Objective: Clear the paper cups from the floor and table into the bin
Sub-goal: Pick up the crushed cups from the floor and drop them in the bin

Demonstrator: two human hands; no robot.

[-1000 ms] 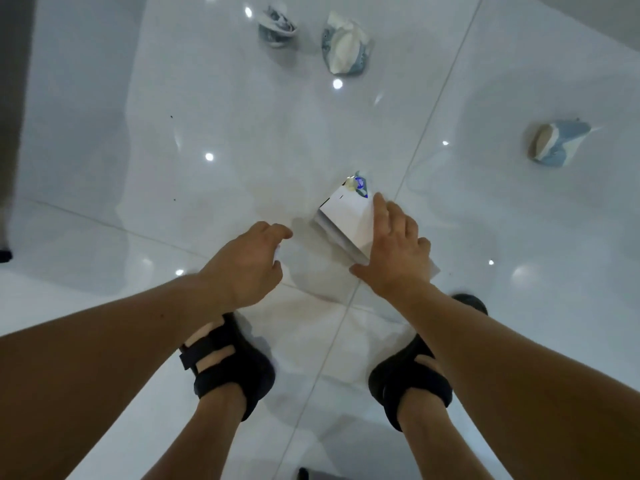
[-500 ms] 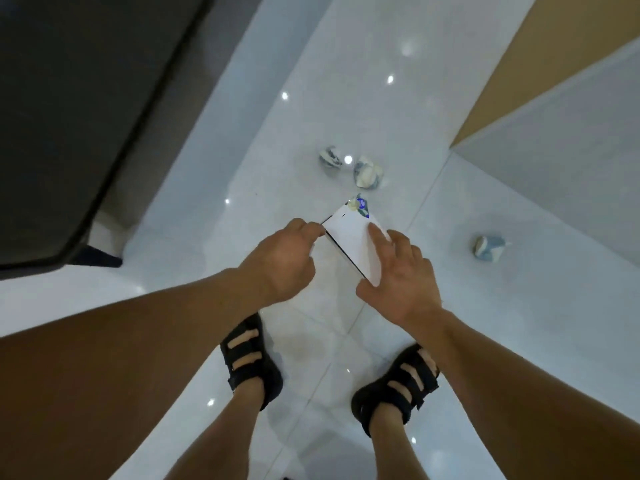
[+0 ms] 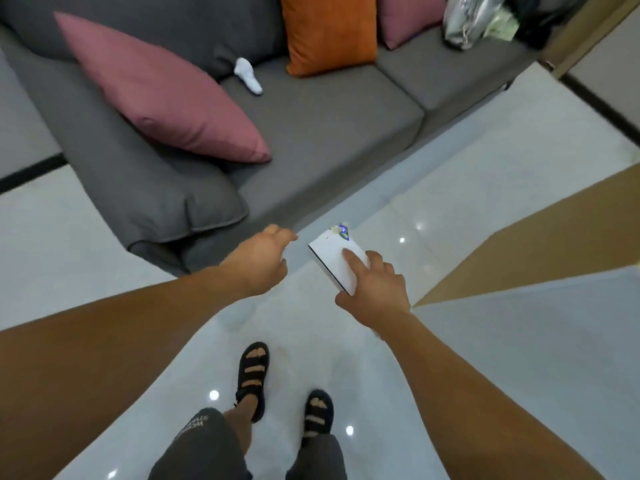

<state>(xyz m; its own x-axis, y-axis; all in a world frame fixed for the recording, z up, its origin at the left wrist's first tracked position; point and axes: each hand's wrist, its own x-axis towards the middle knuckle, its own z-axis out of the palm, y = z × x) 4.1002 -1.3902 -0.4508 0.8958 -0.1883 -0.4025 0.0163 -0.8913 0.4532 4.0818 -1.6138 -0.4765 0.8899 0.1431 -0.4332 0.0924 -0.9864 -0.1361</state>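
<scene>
A person's right hand gripped a flat white card with a dark edge, forefinger laid on top, above the glossy white tiled floor. A small crumpled blue-and-white paper cup sat at the card's far end. The left hand hung just beside the card, fingers loosely curled, holding nothing. A grey fabric sofa lay beyond.

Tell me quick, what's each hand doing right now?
Left hand: open, holding nothing.
Right hand: gripping the white board, with a crumpled cup at its far end.
</scene>
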